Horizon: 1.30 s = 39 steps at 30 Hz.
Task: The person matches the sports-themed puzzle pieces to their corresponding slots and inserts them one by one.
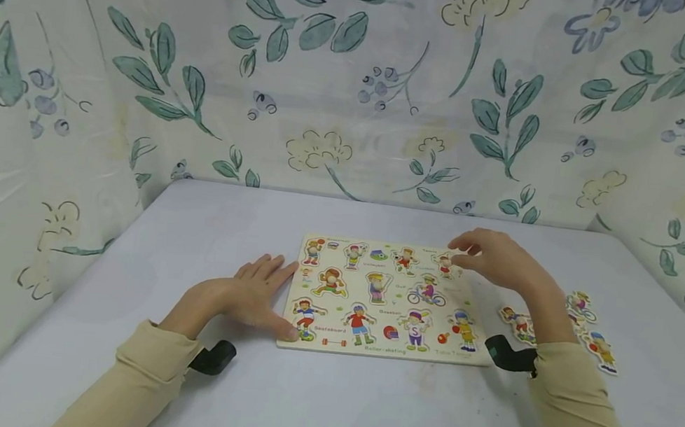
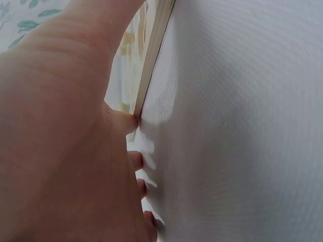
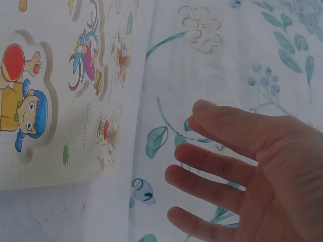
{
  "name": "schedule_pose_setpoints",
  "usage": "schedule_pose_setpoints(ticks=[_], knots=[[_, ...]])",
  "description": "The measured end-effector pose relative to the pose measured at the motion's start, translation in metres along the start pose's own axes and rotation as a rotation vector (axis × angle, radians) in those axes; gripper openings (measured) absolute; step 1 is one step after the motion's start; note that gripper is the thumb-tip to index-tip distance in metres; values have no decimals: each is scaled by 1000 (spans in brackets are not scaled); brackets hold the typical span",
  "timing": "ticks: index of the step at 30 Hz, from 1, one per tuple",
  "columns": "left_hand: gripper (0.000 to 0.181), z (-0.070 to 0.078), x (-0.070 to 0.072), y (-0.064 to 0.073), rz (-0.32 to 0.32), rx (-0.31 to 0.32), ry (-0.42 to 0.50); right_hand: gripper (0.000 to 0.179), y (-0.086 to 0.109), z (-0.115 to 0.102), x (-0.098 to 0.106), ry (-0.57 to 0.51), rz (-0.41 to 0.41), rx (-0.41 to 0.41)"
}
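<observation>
A wooden sports-figure puzzle board (image 1: 377, 354) lies flat on the table. Along its left side rests my left hand (image 1: 250, 296), thumb on the lower left corner and fingers stretched out near the left edge. In the left wrist view, the left hand (image 2: 65, 136) is close beside the board's edge (image 2: 153, 58). My right hand (image 1: 496, 259) hovers over the board's upper right corner, near the tennis figure (image 1: 445, 267). The right wrist view shows this hand (image 3: 242, 166) with loosely bent, spread fingers and nothing between them. A table-tennis figure (image 3: 33, 113) sits in the board there.
Right of the board lie several loose puzzle pieces, among them a blue-and-yellow figure (image 1: 601, 351), a cyclist (image 1: 582, 306) and another figure (image 1: 519, 324) partly behind the right forearm. A floral curtain (image 1: 355, 102) hangs behind the white table (image 1: 358, 412).
</observation>
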<state>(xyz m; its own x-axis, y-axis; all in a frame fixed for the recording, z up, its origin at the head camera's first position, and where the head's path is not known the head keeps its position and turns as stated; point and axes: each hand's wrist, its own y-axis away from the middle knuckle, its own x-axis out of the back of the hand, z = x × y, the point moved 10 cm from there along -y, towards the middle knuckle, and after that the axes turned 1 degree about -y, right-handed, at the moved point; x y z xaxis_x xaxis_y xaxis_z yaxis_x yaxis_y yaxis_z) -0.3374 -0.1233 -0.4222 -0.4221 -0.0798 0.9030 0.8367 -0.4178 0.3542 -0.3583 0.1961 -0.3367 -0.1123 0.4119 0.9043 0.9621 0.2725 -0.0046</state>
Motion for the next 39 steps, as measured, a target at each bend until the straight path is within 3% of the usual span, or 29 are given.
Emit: schedule_pose_setpoints(ticks=[15, 27, 39], knots=[[120, 0, 0, 1, -5, -2, 15, 41, 7, 28, 17, -17, 29, -70], [121, -3, 0, -2, -5, 7, -1, 47, 26, 55, 48, -22, 76, -115], [122, -3, 0, -3, -2, 13, -1, 49, 43, 99, 59, 22, 94, -208]])
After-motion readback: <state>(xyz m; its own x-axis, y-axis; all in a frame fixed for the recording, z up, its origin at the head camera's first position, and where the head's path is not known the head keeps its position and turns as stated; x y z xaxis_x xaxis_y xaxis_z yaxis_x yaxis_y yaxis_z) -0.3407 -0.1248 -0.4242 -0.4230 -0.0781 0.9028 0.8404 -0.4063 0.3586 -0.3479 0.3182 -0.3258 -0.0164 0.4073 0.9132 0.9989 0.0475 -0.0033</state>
